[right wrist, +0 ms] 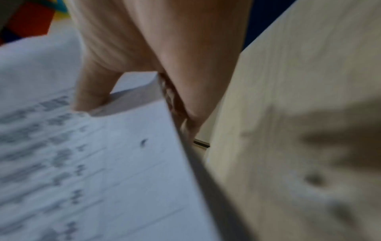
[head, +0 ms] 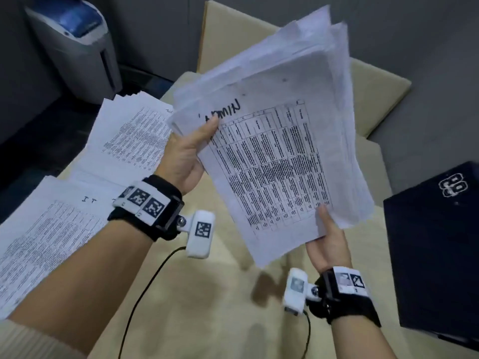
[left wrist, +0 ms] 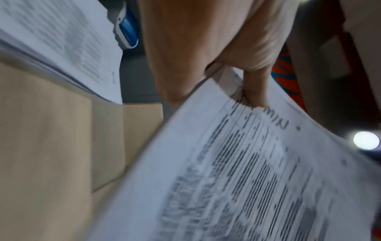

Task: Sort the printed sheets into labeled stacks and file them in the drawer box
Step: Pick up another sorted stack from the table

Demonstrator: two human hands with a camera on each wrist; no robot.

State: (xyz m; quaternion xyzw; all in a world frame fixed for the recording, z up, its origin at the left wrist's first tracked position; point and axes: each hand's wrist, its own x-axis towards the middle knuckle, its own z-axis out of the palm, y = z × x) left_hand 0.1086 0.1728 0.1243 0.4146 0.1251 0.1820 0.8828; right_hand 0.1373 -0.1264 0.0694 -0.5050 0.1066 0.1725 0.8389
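Right hand (head: 327, 244): at 5 o'clock in the head view, thumb on top of the near corner of the held stack (head: 274, 156), fingers underneath; grasping it. The right wrist view shows the thumb (right wrist: 90, 96) pressed on the top sheet with the stack's edge against the palm.
Left hand (head: 185, 154): at 9 o'clock of the held stack, thumb on its top sheet beside a handwritten label, fingers hidden behind the paper; grasping it. The left wrist view shows the thumb (left wrist: 254, 91) on the printed page.
Held stack: thick, loosely aligned sheaf of printed sheets, lifted clear of the counter (head: 197, 294), tilted, far edges fanned out. Top sheet carries a printed table; the handwritten word is partly covered by the thumb.
Near paper pile (head: 44, 244): at 8 o'clock, flat on the counter, handwritten "IT" on the top sheet.
Far paper pile (head: 134, 136): at 10 o'clock, just beyond the near one, dense print, sheets fanned.
Dark box (head: 435, 255): at 3 o'clock, on the counter's right side, white mark on its top.
Cardboard flaps (head: 373, 92): at 1 o'clock, behind the held stack.
Grey and blue machine (head: 75, 40): at 11 o'clock, farthest back, upright.
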